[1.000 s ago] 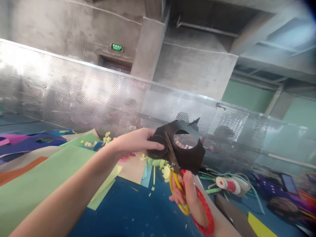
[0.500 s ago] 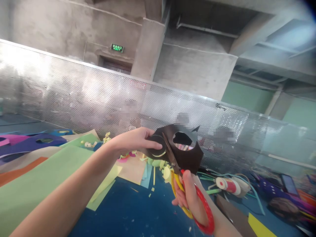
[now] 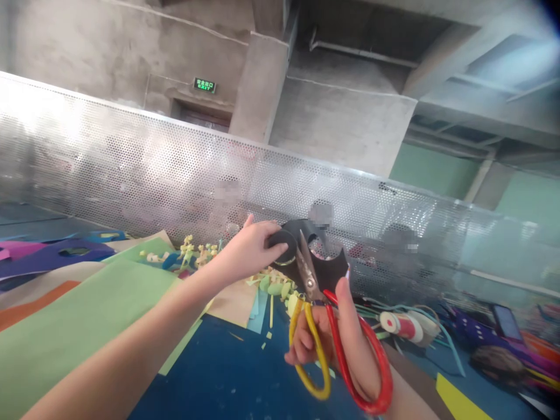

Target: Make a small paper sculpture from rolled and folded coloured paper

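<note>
A perforated metal screen (image 3: 131, 169) runs along the far edge of the blue worktop (image 3: 227, 373). A large green paper sheet (image 3: 65, 326) lies on its left part, over other coloured sheets. Held in the air above the worktop's middle, in front of the screen, is the black paper cut-out (image 3: 332, 271). The left hand (image 3: 249, 251) has its grip closed on the cut-out's round left end, thumb and fingers pinching it. The scissors (image 3: 311, 286) point up with their blades slightly apart at the black paper. The right hand (image 3: 354, 350) grips them firmly, thumb through the red loop and fingers through the yellow one. A red-and-white spool (image 3: 405, 324) lies to the right, and paper scraps (image 3: 275, 286) lie beneath the hands.
</note>
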{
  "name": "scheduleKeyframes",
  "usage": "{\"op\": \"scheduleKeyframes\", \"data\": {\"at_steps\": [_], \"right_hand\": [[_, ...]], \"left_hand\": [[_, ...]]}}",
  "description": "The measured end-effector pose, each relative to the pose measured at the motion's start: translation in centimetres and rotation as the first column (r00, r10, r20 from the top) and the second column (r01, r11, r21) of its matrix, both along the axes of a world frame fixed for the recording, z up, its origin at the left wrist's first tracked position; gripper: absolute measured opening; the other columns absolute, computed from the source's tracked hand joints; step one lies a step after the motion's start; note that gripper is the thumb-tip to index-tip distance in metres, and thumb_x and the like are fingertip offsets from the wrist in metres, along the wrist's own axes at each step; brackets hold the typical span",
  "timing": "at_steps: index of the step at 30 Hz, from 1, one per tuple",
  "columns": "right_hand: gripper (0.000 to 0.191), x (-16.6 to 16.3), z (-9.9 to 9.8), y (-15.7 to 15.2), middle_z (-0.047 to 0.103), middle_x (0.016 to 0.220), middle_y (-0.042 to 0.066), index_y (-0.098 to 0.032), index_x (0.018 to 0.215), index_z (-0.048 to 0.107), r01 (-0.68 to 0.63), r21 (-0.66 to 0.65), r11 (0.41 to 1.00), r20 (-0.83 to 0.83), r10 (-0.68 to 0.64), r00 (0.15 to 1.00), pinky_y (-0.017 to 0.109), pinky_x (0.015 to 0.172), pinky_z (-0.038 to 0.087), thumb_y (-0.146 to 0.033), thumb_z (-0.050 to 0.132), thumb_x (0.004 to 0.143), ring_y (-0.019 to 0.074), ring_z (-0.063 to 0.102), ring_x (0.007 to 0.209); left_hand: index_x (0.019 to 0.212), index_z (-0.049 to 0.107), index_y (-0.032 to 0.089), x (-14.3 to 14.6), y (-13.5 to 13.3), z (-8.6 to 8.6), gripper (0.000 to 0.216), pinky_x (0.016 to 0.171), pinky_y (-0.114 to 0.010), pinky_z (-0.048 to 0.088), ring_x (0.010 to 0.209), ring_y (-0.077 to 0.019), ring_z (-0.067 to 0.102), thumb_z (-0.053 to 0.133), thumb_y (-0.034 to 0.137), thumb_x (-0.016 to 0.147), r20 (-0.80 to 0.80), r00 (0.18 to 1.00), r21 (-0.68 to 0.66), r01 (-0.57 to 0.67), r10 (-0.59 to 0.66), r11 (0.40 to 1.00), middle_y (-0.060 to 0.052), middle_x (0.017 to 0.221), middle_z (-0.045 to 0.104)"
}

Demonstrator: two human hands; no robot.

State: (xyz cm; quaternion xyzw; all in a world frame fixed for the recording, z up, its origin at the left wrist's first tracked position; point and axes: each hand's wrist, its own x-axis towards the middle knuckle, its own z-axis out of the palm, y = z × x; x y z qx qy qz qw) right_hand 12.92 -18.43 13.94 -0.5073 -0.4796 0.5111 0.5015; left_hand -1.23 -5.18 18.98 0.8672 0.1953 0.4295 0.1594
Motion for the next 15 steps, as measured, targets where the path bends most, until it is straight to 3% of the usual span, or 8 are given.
{"op": "scheduleKeyframes", "data": {"at_steps": [2, 4, 8, 10, 13, 15], "right_hand": [[0.08, 0.4, 0.2, 0.0, 0.053, 0.049, 0.005, -0.015, 0.049, 0.049, 0.051, -0.013, 0.999, 0.088, -0.05, 0.995, 0.038, 0.069, 0.049, -0.083, 0.011, 0.065, 0.0183, 0.06, 0.056], [0.079, 0.9, 0.4, -0.2, 0.054, 0.05, 0.006, -0.014, 0.05, 0.052, 0.064, -0.033, 0.997, 0.182, -0.057, 0.982, 0.037, 0.07, 0.049, -0.082, 0.015, 0.067, 0.0181, 0.06, 0.058], [0.082, 1.5, 0.8, -0.5, 0.056, 0.051, 0.007, -0.013, 0.052, 0.056, 0.001, -0.066, 0.998, 0.243, 0.016, 0.97, 0.039, 0.073, 0.049, -0.08, 0.012, 0.07, 0.0189, 0.061, 0.06], [0.083, 1.5, 1.0, -0.6, 0.056, 0.053, 0.008, -0.012, 0.051, 0.056, -0.044, -0.081, 0.996, 0.202, 0.059, 0.978, 0.04, 0.074, 0.049, -0.08, 0.01, 0.07, 0.0191, 0.061, 0.06], [0.08, 1.3, 0.9, -0.3, 0.058, 0.06, 0.008, -0.013, 0.056, 0.056, -0.072, -0.091, 0.993, 0.142, 0.085, 0.986, 0.041, 0.078, 0.047, -0.08, 0.014, 0.069, 0.0206, 0.062, 0.068], [0.076, 1.3, 0.5, 0.1, 0.06, 0.065, 0.009, -0.014, 0.059, 0.055, -0.074, -0.082, 0.994, 0.14, 0.085, 0.987, 0.041, 0.081, 0.046, -0.08, 0.017, 0.069, 0.0218, 0.062, 0.072]], "left_hand": [[0.095, 0.061, 0.018, 0.0, -0.1, -0.1, 0.025, 0.103, -0.044, 0.023, 0.074, -0.0152, 0.062, 0.049, 0.033, 0.08, -0.032, 0.999, 0.068, -0.022, 0.024, 0.997, -0.001, 0.079, 0.068], [0.096, 0.061, 0.018, -0.1, 0.2, -0.2, 0.026, 0.098, -0.039, 0.031, 0.073, -0.0149, 0.062, 0.047, 0.031, 0.081, -0.071, 0.997, 0.025, 0.043, -0.041, 0.999, -0.001, 0.077, 0.068], [0.098, 0.061, 0.015, -0.5, 1.1, -0.4, 0.029, 0.073, -0.028, 0.046, 0.074, -0.0156, 0.063, 0.045, 0.032, 0.081, -0.095, 0.982, -0.155, 0.148, -0.164, 0.977, -0.004, 0.083, 0.069], [0.1, 0.06, 0.015, -0.5, 1.4, -0.4, 0.03, 0.068, -0.026, 0.046, 0.075, -0.016, 0.063, 0.046, 0.032, 0.08, -0.086, 0.988, -0.174, 0.115, -0.131, 0.978, -0.005, 0.087, 0.069], [0.095, 0.062, 0.015, -0.5, 1.3, -0.3, 0.027, 0.065, -0.025, 0.045, 0.074, -0.0163, 0.062, 0.048, 0.031, 0.078, -0.084, 0.996, -0.098, 0.008, -0.016, 0.995, -0.005, 0.086, 0.069], [0.087, 0.063, 0.016, -0.5, 0.9, -0.2, 0.022, 0.062, -0.024, 0.043, 0.07, -0.0152, 0.061, 0.049, 0.03, 0.078, -0.126, 0.992, -0.077, 0.02, -0.029, 0.997, -0.004, 0.081, 0.069]]}}
